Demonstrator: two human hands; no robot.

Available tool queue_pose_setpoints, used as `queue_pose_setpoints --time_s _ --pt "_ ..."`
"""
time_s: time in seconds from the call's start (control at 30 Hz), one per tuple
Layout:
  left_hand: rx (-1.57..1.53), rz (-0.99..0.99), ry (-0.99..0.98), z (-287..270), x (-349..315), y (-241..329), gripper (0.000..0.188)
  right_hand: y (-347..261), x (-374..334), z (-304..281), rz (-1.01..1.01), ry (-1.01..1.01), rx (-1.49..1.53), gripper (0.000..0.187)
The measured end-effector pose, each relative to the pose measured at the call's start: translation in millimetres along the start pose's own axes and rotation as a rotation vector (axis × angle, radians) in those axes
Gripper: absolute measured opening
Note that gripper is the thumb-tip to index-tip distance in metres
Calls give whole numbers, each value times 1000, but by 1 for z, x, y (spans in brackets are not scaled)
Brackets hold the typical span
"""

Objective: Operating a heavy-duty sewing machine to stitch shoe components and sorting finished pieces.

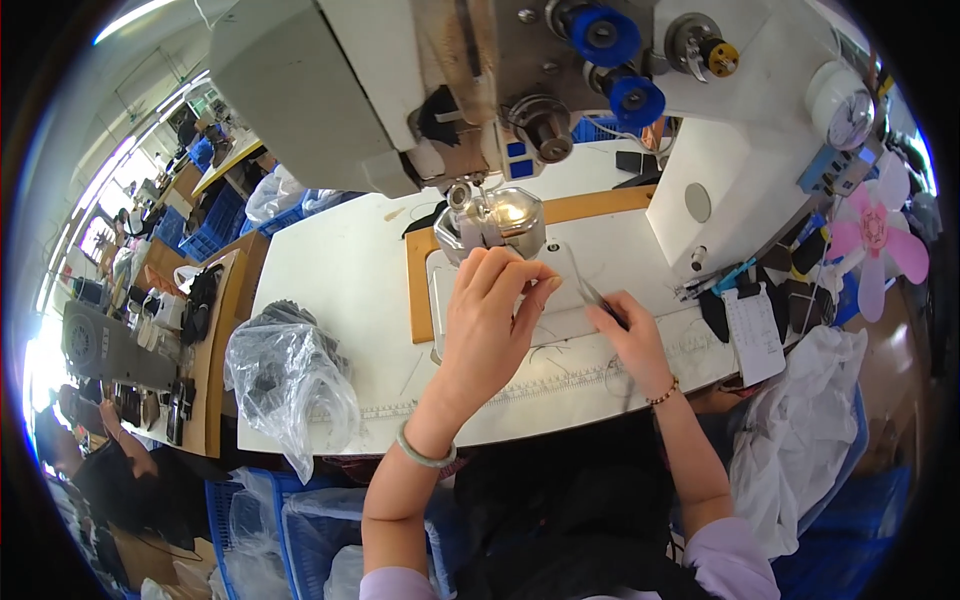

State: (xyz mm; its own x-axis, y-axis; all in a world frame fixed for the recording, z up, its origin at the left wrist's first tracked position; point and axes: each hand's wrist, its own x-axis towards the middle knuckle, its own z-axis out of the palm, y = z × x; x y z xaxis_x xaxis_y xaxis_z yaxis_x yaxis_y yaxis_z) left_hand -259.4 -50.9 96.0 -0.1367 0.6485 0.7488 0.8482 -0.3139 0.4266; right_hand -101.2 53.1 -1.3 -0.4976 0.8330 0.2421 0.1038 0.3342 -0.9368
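My left hand (pixel 490 315) is raised in front of the sewing machine's needle area (pixel 482 212), thumb and fingertips pinched together. What they hold, if anything, is too small to make out. Just to its right, my right hand (pixel 632 340) grips a slim pointed metal tool (pixel 596 296) with a dark handle, like thread snips or tweezers; I cannot tell which. Its tip points up and left, towards my left fingertips. Beneath both hands lies the machine's pale bed plate (pixel 560 318), bordered by a wooden strip (pixel 420 318). My left hand partly hides the lit, clear guard (pixel 518 212) around the needle.
On the table's left lies a clear plastic bag (pixel 295 375) with dark items. A ruler strip (pixel 590 378) runs along the front edge. At right are a paper pad (pixel 753 335), small tools and a pink fan (pixel 875 232). Blue crates (pixel 330 530) stand below; another person (pixel 120 475) sits far left.
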Motion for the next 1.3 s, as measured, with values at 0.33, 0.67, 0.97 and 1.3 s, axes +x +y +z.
queue_pose_setpoints --time_s 0.33,0.67,0.97,1.3 --pt "118 109 150 -15 -23 10 20 -66 9 -25 -645 -145 -211 54" --pt "-619 -194 254 -11 -31 -14 16 -97 42 16 -614 -550 188 27" --pt "-42 -141 426 -13 -3 -32 16 -76 84 24 -599 -69 4 8" --pt "-51 -178 195 -23 26 -52 22 -74 101 45 -646 101 10 15"
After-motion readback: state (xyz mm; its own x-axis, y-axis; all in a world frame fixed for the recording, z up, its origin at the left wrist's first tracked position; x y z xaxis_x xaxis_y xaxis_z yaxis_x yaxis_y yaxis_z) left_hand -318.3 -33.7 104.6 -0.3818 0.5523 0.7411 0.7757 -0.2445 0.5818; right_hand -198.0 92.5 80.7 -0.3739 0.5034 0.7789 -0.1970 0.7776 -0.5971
